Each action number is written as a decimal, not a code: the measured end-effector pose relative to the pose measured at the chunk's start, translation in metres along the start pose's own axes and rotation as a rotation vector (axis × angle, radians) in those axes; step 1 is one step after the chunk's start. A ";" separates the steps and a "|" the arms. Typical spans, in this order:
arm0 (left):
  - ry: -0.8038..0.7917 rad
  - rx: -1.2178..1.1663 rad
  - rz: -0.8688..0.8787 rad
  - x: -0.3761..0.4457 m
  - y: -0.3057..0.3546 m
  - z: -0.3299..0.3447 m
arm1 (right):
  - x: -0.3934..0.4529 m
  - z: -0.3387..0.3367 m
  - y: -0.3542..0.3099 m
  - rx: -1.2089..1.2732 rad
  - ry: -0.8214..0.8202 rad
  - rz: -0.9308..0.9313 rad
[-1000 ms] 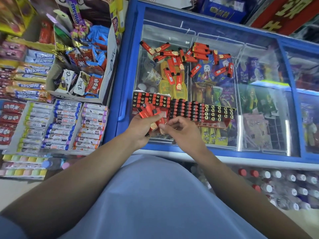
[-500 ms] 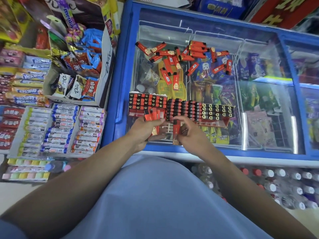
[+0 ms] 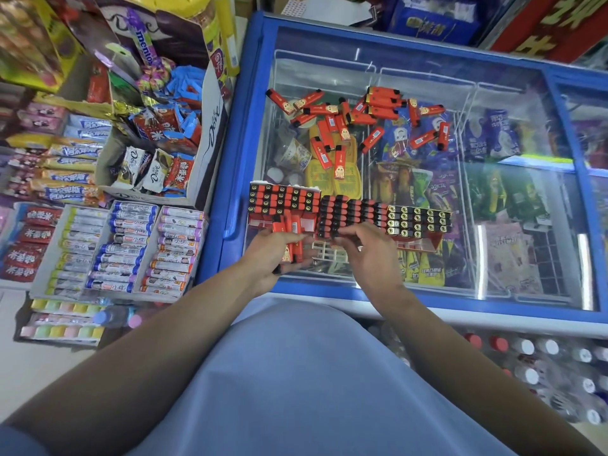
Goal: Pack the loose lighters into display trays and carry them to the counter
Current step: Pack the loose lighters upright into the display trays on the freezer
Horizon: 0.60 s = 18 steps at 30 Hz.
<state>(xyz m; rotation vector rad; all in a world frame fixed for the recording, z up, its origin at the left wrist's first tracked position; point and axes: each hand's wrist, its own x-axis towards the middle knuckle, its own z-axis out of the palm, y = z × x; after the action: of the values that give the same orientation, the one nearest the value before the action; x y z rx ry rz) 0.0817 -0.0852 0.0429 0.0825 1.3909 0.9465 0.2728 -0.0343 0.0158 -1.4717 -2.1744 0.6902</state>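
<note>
A single wide-angle camera sat on the person's head and looked forward and steeply down. It faced the glass lid of a blue chest freezer (image 3: 427,291), close enough that the freezer filled the upper right of the frame. The person's blue shirt (image 3: 296,373) and both forearms filled the bottom. Snack shelves (image 3: 98,241) took the left edge, bent by the lens. No second view shared the scene.

Blue-framed glass freezer (image 3: 230,159) beside crowded candy shelves (image 3: 98,225).
</note>
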 end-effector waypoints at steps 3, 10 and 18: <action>-0.008 -0.008 -0.001 -0.002 -0.002 0.000 | -0.002 0.006 0.003 0.009 0.022 -0.004; -0.005 -0.015 0.000 -0.004 -0.001 0.002 | -0.008 0.011 0.008 0.021 0.037 -0.002; -0.026 -0.047 -0.003 -0.003 -0.002 0.002 | -0.008 0.013 0.007 0.008 0.080 -0.025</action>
<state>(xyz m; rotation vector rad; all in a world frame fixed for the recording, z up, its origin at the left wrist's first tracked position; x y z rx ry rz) 0.0847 -0.0870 0.0446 0.0568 1.3442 0.9718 0.2733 -0.0417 0.0009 -1.4403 -2.1241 0.6202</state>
